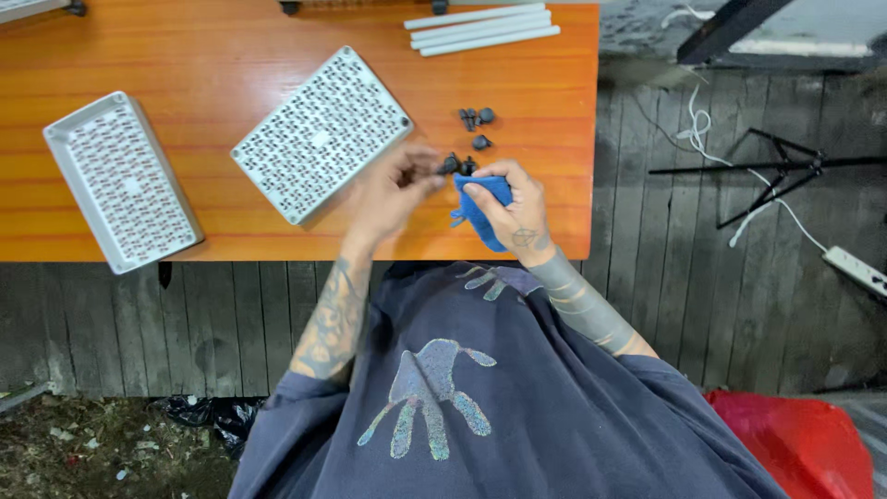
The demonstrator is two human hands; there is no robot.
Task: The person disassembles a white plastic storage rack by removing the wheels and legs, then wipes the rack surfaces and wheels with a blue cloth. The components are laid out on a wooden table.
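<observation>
Near the bench's [277, 37] front edge, at about 5 o'clock, the right hand [513, 208] grips a blue cloth [482, 214], partly hidden under its fingers, its long axis running 11 to 5 o'clock. Just at its 10 o'clock, the left hand [393, 189] pinches a small dark part [450, 165], its shape hard to make out. More dark parts [477, 118] lie at 12 o'clock, beside a grey perforated tray [321, 135].

outdoor workbench [185, 37] on plank decking [702, 277]
</observation>
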